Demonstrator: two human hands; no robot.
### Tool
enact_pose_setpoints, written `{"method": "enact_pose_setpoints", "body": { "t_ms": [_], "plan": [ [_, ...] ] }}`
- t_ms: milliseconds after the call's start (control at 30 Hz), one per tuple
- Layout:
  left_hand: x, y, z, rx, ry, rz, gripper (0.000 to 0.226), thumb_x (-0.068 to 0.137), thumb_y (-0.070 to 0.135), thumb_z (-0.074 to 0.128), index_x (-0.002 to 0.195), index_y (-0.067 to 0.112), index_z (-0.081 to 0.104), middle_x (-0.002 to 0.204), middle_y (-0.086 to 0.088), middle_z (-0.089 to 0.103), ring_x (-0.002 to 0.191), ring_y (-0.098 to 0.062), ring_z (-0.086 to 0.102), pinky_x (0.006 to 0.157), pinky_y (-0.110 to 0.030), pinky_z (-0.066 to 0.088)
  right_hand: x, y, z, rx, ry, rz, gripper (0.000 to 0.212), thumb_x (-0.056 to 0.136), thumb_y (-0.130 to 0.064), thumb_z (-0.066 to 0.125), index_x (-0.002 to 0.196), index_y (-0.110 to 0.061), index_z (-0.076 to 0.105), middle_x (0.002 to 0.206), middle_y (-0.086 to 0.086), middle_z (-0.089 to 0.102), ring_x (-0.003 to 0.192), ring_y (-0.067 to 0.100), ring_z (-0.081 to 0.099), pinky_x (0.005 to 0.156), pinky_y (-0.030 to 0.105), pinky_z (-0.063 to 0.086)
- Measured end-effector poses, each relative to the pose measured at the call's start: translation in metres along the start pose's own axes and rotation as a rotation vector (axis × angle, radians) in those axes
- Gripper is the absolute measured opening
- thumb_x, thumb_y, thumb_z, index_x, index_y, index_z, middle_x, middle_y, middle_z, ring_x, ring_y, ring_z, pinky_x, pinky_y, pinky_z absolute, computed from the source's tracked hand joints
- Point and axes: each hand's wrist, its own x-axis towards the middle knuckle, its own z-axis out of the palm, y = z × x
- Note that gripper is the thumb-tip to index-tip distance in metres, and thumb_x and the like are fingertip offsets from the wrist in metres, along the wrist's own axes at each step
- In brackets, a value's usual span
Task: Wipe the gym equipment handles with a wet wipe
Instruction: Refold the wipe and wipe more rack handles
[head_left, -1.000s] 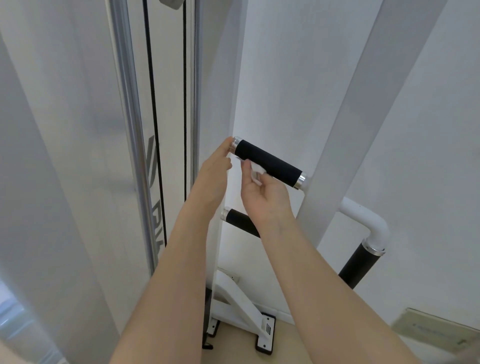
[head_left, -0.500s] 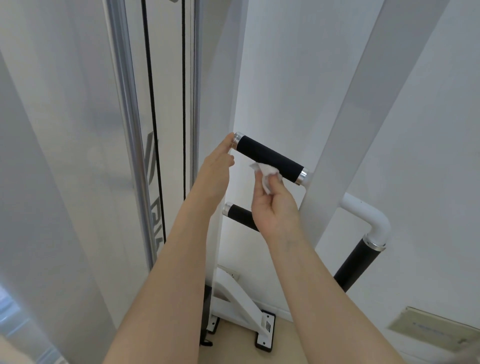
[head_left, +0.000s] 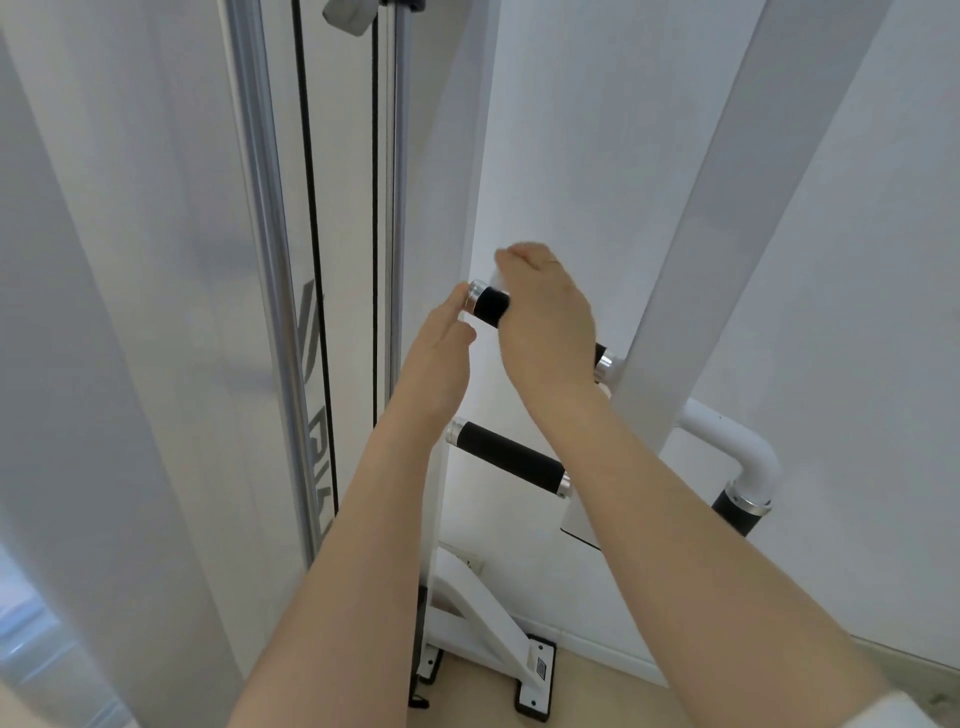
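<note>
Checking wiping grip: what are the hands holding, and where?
Right hand wraps the upper black foam handle mid-length; left hand only touches its chrome end cap.

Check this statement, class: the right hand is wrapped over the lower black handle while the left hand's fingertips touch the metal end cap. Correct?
Not quite. The head view shows the right hand wrapped over the upper handle, not the lower handle, which is untouched. The left hand does touch the upper handle's end cap.
</note>
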Motion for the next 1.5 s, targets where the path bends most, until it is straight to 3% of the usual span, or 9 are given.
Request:
{"method": "enact_pose_setpoints", "body": {
  "t_ms": [233, 500, 600, 700, 867, 1000, 1167, 1333, 1500],
  "plan": [
    [-0.006, 0.006, 0.003, 0.108, 0.049, 0.047, 0.047, 0.099, 0.013, 0.026, 0.144, 0.023, 0.03, 0.124, 0.011, 0.038, 0.081, 0.023, 0.04, 0.061, 0.012, 0.024, -0.021, 0.016, -0.006, -0.291, -0.138, 0.042, 0.04, 0.085, 0.002, 0.038, 0.122, -0.011, 0.046, 0.111, 0.008, 0.051, 0.082, 0.023, 0.043, 0.064, 0.029, 0.026],
    [-0.019, 0.001, 0.003, 0.04, 0.03, 0.099, 0.054, 0.095, 0.006, 0.029, 0.141, 0.032, 0.036, 0.146, 0.017, 0.034, 0.132, -0.002, 0.033, 0.115, -0.028, 0.022, 0.003, 0.015, -0.002, -0.273, -0.316, 0.102, 0.031, 0.081, 0.003, 0.042, 0.107, -0.01, 0.049, 0.091, 0.005, 0.049, 0.075, 0.024, 0.046, 0.056, 0.028, 0.033],
    [-0.02, -0.002, 0.006, 0.014, 0.029, 0.099, 0.053, 0.095, 0.007, 0.029, 0.14, 0.035, 0.037, 0.143, 0.02, 0.034, 0.135, -0.01, 0.035, 0.116, -0.039, 0.023, -0.03, 0.022, -0.002, -0.567, 0.026, 0.061, 0.039, 0.076, -0.002, 0.027, 0.096, -0.005, 0.06, 0.08, -0.001, 0.06, 0.074, 0.021, 0.06, 0.083, 0.029, 0.045],
    [-0.022, -0.004, 0.006, -0.006, 0.042, 0.097, 0.054, 0.094, 0.008, 0.029, 0.138, 0.037, 0.038, 0.142, 0.019, 0.035, 0.134, -0.011, 0.036, 0.115, -0.04, 0.024, -0.022, 0.021, -0.006, -0.509, -0.184, 0.056, 0.034, 0.083, -0.002, 0.035, 0.113, -0.004, 0.053, 0.097, 0.01, 0.061, 0.093, 0.028, 0.059, 0.105, 0.036, 0.03],
    [-0.02, -0.001, -0.002, 0.003, 0.063, 0.093, 0.052, 0.095, 0.009, 0.026, 0.138, 0.034, 0.041, 0.145, 0.015, 0.037, 0.133, -0.009, 0.036, 0.115, -0.038, 0.024, 0.006, 0.01, -0.011, -0.221, -0.391, 0.074, 0.03, 0.078, 0.007, 0.04, 0.099, -0.013, 0.048, 0.077, 0.004, 0.044, 0.074, 0.028, 0.048, 0.053, 0.028, 0.029],
    [-0.019, -0.004, -0.002, -0.01, 0.057, 0.097, 0.047, 0.098, 0.015, 0.026, 0.139, 0.035, 0.039, 0.147, 0.016, 0.035, 0.135, -0.007, 0.034, 0.116, -0.037, 0.024, -0.048, 0.034, 0.018, -0.451, 0.083, -0.168, 0.049, 0.08, 0.0, 0.028, 0.118, 0.002, 0.059, 0.109, 0.015, 0.067, 0.097, 0.031, 0.065, 0.088, 0.038, 0.05],
    [-0.018, -0.005, 0.009, 0.014, 0.002, 0.06, 0.048, 0.101, 0.014, 0.023, 0.143, 0.035, 0.028, 0.155, 0.011, 0.02, 0.141, -0.01, 0.023, 0.118, -0.031, 0.013, -0.068, 0.056, 0.02, -0.522, 0.064, -0.274, 0.05, 0.08, -0.001, 0.027, 0.115, 0.005, 0.062, 0.122, 0.02, 0.062, 0.112, 0.032, 0.061, 0.103, 0.042, 0.036],
    [-0.056, -0.019, 0.029, 0.084, -0.035, 0.026, 0.046, 0.1, 0.011, 0.024, 0.142, 0.027, 0.033, 0.155, 0.01, 0.02, 0.139, -0.003, 0.021, 0.102, -0.009, 0.013, -0.114, 0.067, 0.003, -0.002, -0.497, 0.026, 0.046, 0.093, 0.0, 0.035, 0.135, -0.015, 0.045, 0.136, 0.004, 0.051, 0.112, 0.023, 0.053, 0.09, 0.03, 0.043],
    [-0.141, -0.037, 0.046, 0.015, -0.008, -0.113, 0.034, 0.098, 0.017, 0.033, 0.122, 0.021, 0.057, 0.116, 0.006, 0.063, 0.107, -0.006, 0.058, 0.101, -0.029, 0.041, -0.164, 0.088, -0.02, 0.615, -0.683, 0.331, 0.018, 0.092, -0.007, 0.049, 0.104, -0.015, 0.06, 0.111, 0.003, 0.059, 0.092, 0.016, 0.061, 0.077, 0.029, 0.056]
  ]
}}
